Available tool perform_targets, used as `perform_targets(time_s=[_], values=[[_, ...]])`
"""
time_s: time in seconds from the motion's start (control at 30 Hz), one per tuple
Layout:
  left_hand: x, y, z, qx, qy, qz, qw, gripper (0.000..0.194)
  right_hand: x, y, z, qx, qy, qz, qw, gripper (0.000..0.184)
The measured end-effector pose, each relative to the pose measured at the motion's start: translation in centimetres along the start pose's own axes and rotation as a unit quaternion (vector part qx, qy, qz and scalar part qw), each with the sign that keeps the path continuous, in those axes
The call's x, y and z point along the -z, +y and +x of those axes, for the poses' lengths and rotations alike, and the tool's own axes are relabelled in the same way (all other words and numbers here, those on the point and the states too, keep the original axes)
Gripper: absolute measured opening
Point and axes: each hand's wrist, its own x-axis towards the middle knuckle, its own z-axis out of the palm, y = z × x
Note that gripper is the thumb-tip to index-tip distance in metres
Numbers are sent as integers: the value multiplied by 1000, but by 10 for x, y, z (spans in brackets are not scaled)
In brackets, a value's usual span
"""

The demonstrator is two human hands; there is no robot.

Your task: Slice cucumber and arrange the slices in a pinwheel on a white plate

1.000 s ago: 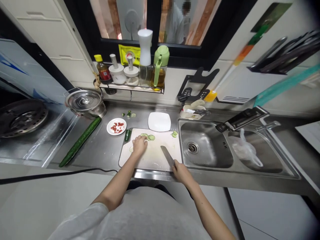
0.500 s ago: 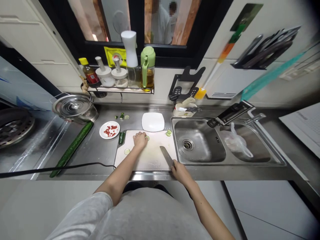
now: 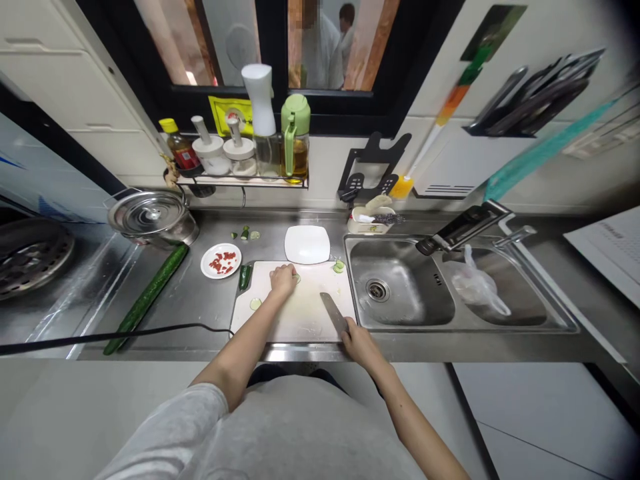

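Observation:
My left hand (image 3: 283,281) is curled over cucumber slices at the far side of the white cutting board (image 3: 300,313), fingers closed on them. My right hand (image 3: 359,343) grips the handle of a knife (image 3: 334,315) at the board's near right corner, blade lying flat on the board and pointing away. A lone cucumber slice (image 3: 255,304) lies on the board's left part. A few more slices (image 3: 339,267) sit at its far right corner. A short dark cucumber end (image 3: 244,277) lies just off the left edge.
A whole cucumber (image 3: 147,297) and a black cable (image 3: 115,335) lie on the steel counter at left, near a lidded pot (image 3: 150,217). A small plate of red bits (image 3: 221,261) and an empty white plate (image 3: 307,243) stand behind the board. A double sink (image 3: 405,293) is right.
My left hand moved from the board's middle to its far edge, covering the slices there. The view shifted slightly. The right hand and knife stayed put.

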Motion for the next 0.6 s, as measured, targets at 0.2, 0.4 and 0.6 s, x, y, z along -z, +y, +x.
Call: perform_targets(time_s=[0.2,0.4,0.6], values=[[9,1,-18,-1,-2,-56,998,10,-6,1,5,15,6,-19,1000,34],[16,-24,-56,8,-95,-109,989,10,-6,0,10,20,9,-63,998,32],[19,-54,-71,36,-89,-43,995,11,4,-21,8,35,0,-109,993,29]])
